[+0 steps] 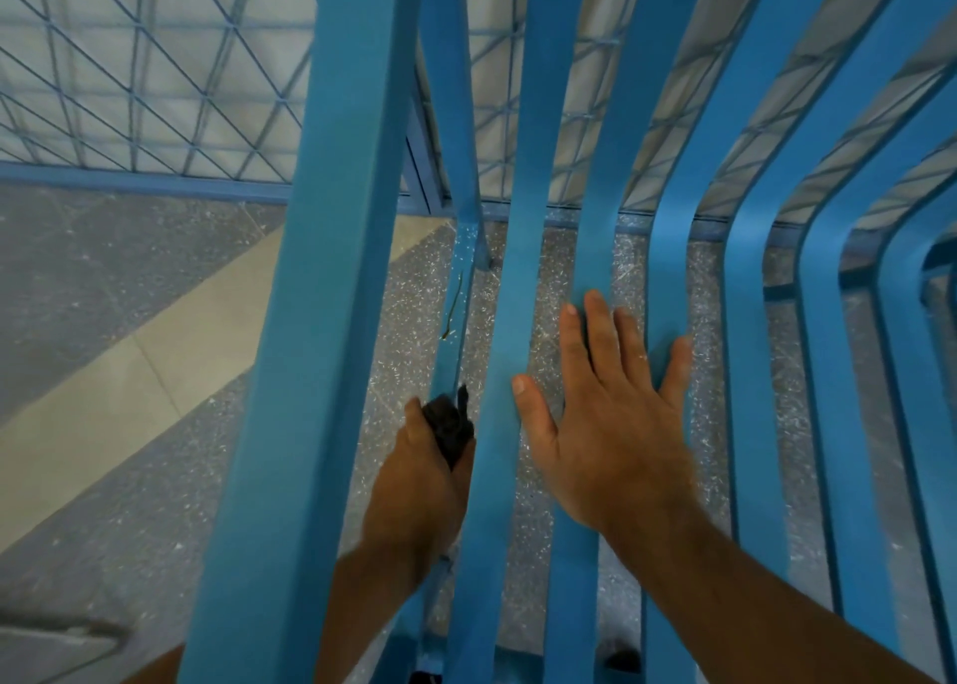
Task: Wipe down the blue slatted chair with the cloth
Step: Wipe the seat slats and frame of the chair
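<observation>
The blue slatted chair [523,279] fills the view, its long slats running away from me and curving up at the right. My left hand [422,476] reaches down between the wide armrest and the seat slats, gripping a dark cloth [451,427] against a thin lower frame bar. My right hand [611,424] lies flat on the seat slats with fingers spread and straight, spanning about three slats.
The wide blue armrest [316,321] rises at the left. A blue wire mesh fence [155,77] runs behind the chair. Speckled grey floor [103,279] with a pale diagonal band lies below. A small twig [451,310] rests on the lower bar.
</observation>
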`<state>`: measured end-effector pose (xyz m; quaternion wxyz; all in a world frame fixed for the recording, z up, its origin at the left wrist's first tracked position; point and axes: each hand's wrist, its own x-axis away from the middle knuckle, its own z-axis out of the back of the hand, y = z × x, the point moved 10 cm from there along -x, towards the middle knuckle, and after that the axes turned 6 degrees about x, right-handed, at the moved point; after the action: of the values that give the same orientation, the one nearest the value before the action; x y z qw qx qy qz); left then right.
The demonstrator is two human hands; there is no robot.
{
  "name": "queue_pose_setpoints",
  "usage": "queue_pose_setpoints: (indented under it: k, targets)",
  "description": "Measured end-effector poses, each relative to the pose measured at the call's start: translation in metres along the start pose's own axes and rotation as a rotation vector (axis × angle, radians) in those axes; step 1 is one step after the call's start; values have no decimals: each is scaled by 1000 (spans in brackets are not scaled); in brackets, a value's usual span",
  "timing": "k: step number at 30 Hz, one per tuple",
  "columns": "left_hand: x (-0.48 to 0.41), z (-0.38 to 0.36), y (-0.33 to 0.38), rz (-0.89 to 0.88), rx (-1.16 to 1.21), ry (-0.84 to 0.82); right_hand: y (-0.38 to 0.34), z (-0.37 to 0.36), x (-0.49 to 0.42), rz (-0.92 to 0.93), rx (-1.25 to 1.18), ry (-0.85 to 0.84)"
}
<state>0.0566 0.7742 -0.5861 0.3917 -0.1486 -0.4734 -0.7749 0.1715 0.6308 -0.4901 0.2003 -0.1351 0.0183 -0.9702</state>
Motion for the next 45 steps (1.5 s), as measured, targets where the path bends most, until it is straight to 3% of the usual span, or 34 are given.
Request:
queue_pose_setpoints:
  k: [12,16,20,23,33,40,45]
  targets:
    - [-59,6,60,-77,-104,19,1,1,0,-22,31,30]
    - [-39,5,41,-74,-29,26,1,1,0,-18,32,10]
    - [-2,-2,-2,61,29,-39,1,-2,0,-16,25,-14]
    - [-12,2,13,-12,-128,-10,1,-3,0,-15,34,-7]
    - [-105,4,84,-121,-147,64,1,1,0,-26,30,29]
    - [-58,2,48,-64,-171,36,1,0,0,-22,43,3]
    - [-81,3,64,-92,-192,44,1,0,-1,-21,37,-2]
